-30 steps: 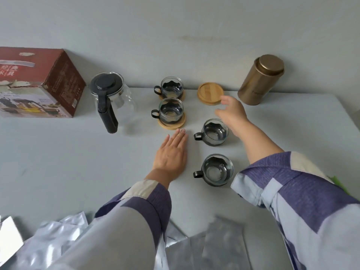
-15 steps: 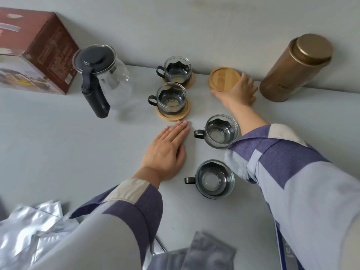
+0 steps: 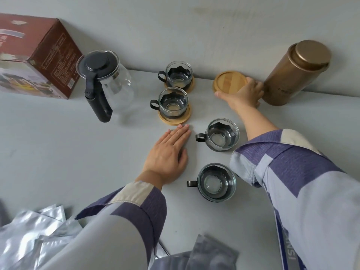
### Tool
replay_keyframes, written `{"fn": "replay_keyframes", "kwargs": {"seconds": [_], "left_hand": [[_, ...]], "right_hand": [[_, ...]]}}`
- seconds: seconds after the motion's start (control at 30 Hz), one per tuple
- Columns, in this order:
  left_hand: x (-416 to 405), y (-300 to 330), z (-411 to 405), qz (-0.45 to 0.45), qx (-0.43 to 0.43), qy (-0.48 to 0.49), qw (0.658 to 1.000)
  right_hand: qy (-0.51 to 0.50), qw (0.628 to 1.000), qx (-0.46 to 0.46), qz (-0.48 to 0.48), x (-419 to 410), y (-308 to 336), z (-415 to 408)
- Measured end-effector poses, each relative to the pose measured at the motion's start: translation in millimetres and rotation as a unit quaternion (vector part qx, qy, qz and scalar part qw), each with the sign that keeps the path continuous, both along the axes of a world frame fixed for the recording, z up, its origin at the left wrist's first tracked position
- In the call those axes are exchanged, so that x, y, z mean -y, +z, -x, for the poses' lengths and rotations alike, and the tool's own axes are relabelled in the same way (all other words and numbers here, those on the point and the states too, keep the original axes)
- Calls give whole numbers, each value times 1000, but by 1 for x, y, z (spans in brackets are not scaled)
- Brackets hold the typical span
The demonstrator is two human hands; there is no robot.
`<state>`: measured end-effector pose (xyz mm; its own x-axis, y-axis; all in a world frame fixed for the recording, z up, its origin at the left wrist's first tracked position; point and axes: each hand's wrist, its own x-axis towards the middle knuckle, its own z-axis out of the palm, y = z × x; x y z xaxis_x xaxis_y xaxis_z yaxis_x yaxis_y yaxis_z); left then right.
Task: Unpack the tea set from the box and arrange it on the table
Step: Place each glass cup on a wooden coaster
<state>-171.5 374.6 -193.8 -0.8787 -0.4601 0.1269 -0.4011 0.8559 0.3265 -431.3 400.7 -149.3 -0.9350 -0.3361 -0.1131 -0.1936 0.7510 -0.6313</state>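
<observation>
My right hand (image 3: pixel 244 94) grips a round wooden coaster (image 3: pixel 228 81) at the back of the grey table (image 3: pixel 58 152), thumb at its near edge and fingers at its right rim. My left hand (image 3: pixel 167 154) lies flat on the table, fingers together. Two glass cups (image 3: pixel 178 75) (image 3: pixel 172 102) stand on wooden coasters behind the left hand. Two more cups (image 3: pixel 222 134) (image 3: pixel 216 182) sit bare on the table. A glass teapot (image 3: pixel 106 80) with a black lid and handle stands at the left.
The red-brown box (image 3: pixel 35 57) stands at the far left against the wall. A gold tin canister (image 3: pixel 296 73) stands right beside my right hand. Silver foil bags (image 3: pixel 31 238) and a grey pouch (image 3: pixel 210 254) lie along the near edge.
My right hand reached past the bare cups to the back and closed on the lone coaster. The camera leaned forward. My left hand stayed flat.
</observation>
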Motion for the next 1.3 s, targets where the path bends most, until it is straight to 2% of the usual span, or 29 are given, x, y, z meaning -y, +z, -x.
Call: {"fn": "replay_keyframes", "kwargs": {"seconds": [0.17,0.37,0.63,0.8,0.9,1.1,1.3], "left_hand": [[1,1,-2,0,5,1,1000],[2,2,-3,2,-2,1,1000],[1,-1,0,1,2,0,1000],[1,-2,0,2,2,-3,1000],[1,-2,0,1,4,-4,1000],[1,-3,1,0,-3,-4,1000],[0,-3,2,-2,-10,-6,1000]], "right_hand": [[65,998,1,-8,-32,12,-12],[84,995,-38,-39,-77,-5,-26],[135,984,-40,-105,-80,-15,-30],[178,981,-4,-74,-90,-13,-26],[163,986,36,-23,-97,-12,-27],[164,987,-2,3,-100,-15,-35],[129,990,46,34,-110,-11,-45]]}}
